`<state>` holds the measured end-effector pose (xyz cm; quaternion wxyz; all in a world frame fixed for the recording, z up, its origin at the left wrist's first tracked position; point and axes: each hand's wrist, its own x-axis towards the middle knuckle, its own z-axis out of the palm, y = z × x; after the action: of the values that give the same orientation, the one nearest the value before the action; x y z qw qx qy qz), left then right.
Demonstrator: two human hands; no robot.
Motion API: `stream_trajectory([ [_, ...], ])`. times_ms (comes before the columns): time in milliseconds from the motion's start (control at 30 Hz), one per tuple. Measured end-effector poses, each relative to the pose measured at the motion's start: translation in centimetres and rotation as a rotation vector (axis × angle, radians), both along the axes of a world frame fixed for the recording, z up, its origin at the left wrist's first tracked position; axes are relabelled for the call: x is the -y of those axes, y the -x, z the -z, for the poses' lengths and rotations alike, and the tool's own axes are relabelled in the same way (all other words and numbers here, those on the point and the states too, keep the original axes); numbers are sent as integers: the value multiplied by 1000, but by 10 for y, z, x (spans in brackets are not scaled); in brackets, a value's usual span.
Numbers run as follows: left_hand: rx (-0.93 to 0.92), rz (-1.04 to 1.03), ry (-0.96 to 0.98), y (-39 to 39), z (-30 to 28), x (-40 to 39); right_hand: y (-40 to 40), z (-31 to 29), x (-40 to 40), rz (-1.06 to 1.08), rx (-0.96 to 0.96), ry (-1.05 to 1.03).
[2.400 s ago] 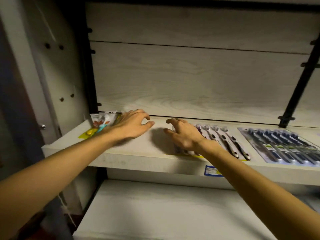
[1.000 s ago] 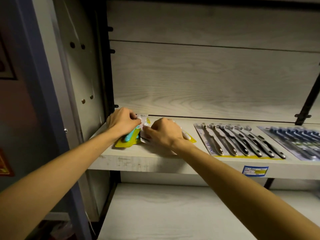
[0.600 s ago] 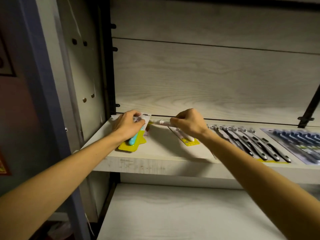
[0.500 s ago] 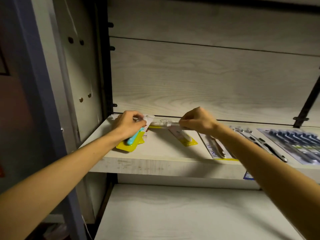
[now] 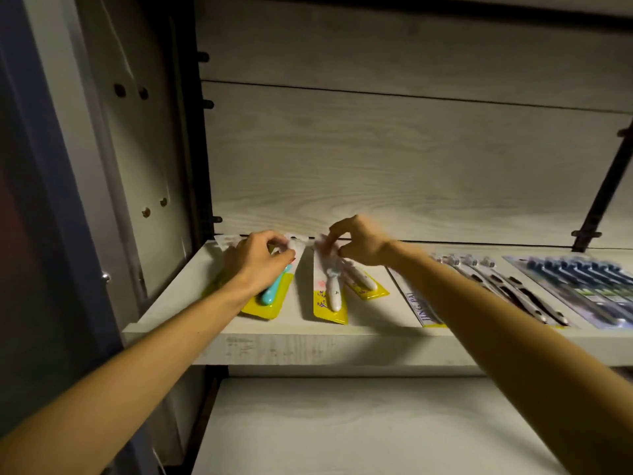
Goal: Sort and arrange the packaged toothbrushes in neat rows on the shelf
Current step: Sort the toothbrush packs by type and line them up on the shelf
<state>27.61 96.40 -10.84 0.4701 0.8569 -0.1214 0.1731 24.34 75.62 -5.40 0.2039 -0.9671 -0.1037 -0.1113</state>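
Note:
On the pale wooden shelf [image 5: 342, 347] lie small yellow-backed toothbrush packs. My left hand [image 5: 258, 260] grips the top of the teal-handled pack [image 5: 270, 299] at the shelf's left end. My right hand [image 5: 359, 243] pinches the top of a white-handled pack [image 5: 330, 296] that lies lengthwise beside it. A second white-handled pack [image 5: 364, 286] lies angled just to its right, partly under the first. Farther right are a wide multipack of grey brushes [image 5: 496, 293] and a blue multipack [image 5: 589, 286].
The cabinet's side wall [image 5: 144, 166] closes the shelf on the left, and the wood-grain back panel [image 5: 394, 159] stands behind it. A black bracket [image 5: 596, 207] runs up at the right. A lower shelf [image 5: 342, 426] sits beneath.
My right hand has lifted a white-handled pack off the pile and laid it lengthwise between the teal pack and the other white pack. My left hand stays on the teal pack.

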Motion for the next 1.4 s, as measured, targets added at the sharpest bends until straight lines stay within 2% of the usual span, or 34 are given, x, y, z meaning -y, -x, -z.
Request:
stream_trajectory([
  [133,149,-65,-192,4,4,-1,-5,22,-5,41,48,-268],
  [200,195,-82,-263,4,2,0,3,30,3,95,70,-323],
  [267,219,-63,-363,3,0,1,18,40,9,107,13,-248],
  [333,232,-23,-478,3,-3,5,33,49,11,78,-47,-20],
  [400,242,8,-602,3,-6,9,44,55,9,59,-21,165],
  [500,177,55,-676,5,-9,21,56,50,6,143,50,211],
  [633,105,104,-754,3,-10,34,66,49,9,144,116,233],
  [767,92,154,-778,-1,-11,42,70,53,20,195,150,166],
  [1067,204,106,-702,5,-12,74,72,54,23,355,249,44],
  [1233,226,94,-677,9,-12,82,74,54,23,453,286,135],
  [1400,237,62,-638,11,-10,84,76,54,23,468,311,122],
])
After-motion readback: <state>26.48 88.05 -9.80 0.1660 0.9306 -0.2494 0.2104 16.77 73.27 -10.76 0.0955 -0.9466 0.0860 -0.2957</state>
